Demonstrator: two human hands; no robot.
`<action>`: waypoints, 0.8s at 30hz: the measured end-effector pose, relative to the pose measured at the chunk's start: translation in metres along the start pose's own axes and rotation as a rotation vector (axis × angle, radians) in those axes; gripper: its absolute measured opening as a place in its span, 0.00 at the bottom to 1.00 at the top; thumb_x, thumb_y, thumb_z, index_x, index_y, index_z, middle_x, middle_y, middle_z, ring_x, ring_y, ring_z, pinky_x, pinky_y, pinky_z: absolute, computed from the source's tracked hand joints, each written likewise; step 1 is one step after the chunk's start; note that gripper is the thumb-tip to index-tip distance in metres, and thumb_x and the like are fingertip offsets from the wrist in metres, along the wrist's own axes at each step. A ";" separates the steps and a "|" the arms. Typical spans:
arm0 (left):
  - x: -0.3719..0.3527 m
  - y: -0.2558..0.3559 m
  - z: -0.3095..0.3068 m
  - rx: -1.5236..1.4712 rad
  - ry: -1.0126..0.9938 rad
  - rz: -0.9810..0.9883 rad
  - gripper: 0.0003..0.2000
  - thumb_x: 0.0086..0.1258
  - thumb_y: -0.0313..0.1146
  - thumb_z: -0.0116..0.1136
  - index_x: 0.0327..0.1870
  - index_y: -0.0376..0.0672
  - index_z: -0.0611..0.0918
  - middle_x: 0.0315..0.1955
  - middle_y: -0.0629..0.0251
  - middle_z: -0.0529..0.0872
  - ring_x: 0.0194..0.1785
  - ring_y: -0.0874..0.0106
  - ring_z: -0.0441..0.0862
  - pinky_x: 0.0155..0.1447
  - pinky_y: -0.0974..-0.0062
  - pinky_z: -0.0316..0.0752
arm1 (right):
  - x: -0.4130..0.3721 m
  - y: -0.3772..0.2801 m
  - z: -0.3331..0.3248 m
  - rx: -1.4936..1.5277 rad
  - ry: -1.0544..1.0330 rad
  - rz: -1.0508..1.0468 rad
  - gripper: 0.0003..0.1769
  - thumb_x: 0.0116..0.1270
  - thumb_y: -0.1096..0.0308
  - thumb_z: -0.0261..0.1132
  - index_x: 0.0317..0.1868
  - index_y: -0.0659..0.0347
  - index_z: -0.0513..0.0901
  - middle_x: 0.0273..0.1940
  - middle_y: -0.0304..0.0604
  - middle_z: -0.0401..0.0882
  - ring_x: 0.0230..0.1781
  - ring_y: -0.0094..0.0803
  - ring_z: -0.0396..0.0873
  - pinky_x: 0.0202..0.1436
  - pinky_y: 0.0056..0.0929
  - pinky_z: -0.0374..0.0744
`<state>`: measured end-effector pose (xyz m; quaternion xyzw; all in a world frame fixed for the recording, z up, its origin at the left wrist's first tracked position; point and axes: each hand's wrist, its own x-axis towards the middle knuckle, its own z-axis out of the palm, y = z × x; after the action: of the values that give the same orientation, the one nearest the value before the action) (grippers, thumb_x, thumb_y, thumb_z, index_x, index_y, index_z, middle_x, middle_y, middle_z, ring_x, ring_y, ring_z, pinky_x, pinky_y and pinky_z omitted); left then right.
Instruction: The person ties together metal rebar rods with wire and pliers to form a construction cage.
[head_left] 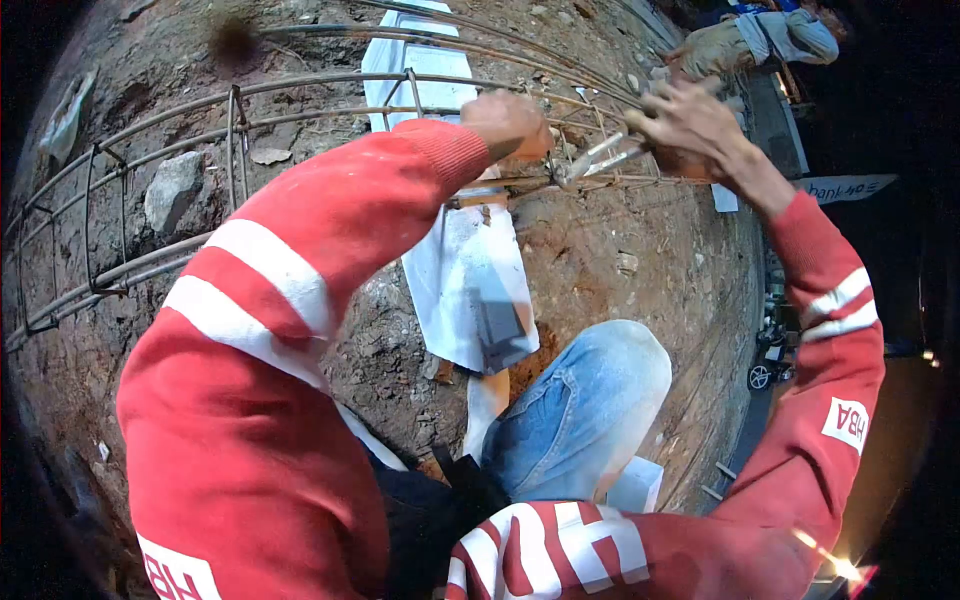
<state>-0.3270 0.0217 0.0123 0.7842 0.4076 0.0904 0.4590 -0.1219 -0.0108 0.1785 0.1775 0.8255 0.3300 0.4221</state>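
A long steel rebar cage with square stirrups runs across the ground in front of me. My left hand is closed at the cage's near bars, knuckles up; what its fingers grip is hidden. Metal pincers have their jaws down at a lower bar, close beside that hand, and their two handles point to the right. Round the handle ends is my right hand, its fingers partly hidden and slightly blurred.
White sheets lie under the cage on rough brown soil. A grey rock sits inside the cage at left. Another person is bent over at the far upper right. A sign stands at right. My bent knee is below.
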 end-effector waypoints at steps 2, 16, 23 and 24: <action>-0.001 -0.001 -0.004 0.210 0.341 0.284 0.20 0.62 0.43 0.54 0.30 0.29 0.83 0.30 0.42 0.86 0.37 0.53 0.87 0.41 0.53 0.82 | -0.021 -0.027 -0.033 0.217 -0.246 0.079 0.20 0.60 0.67 0.67 0.53 0.54 0.76 0.29 0.47 0.81 0.25 0.38 0.82 0.22 0.35 0.81; -0.018 0.072 0.080 -0.065 0.253 0.594 0.24 0.55 0.31 0.60 0.52 0.27 0.72 0.44 0.43 0.81 0.49 0.50 0.81 0.49 0.50 0.74 | -0.063 -0.082 -0.067 0.234 -0.073 0.540 0.20 0.57 0.68 0.64 0.52 0.59 0.75 0.41 0.45 0.75 0.41 0.40 0.75 0.42 0.38 0.73; -0.039 0.092 0.095 0.096 0.588 0.629 0.27 0.51 0.33 0.65 0.53 0.32 0.72 0.45 0.53 0.76 0.53 0.55 0.76 0.53 0.54 0.70 | -0.054 -0.107 -0.066 0.229 0.043 0.681 0.20 0.59 0.72 0.56 0.54 0.59 0.75 0.41 0.43 0.70 0.45 0.38 0.71 0.48 0.37 0.69; -0.035 0.093 0.095 0.069 0.586 0.648 0.27 0.51 0.33 0.64 0.53 0.32 0.72 0.46 0.52 0.76 0.53 0.55 0.76 0.53 0.53 0.70 | -0.053 -0.108 -0.067 0.228 0.038 0.681 0.20 0.59 0.72 0.56 0.54 0.59 0.75 0.41 0.43 0.70 0.45 0.38 0.71 0.48 0.37 0.69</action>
<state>-0.2490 -0.0877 0.0403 0.8278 0.2562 0.4347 0.2453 -0.1471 -0.1450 0.1630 0.4823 0.7581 0.3607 0.2502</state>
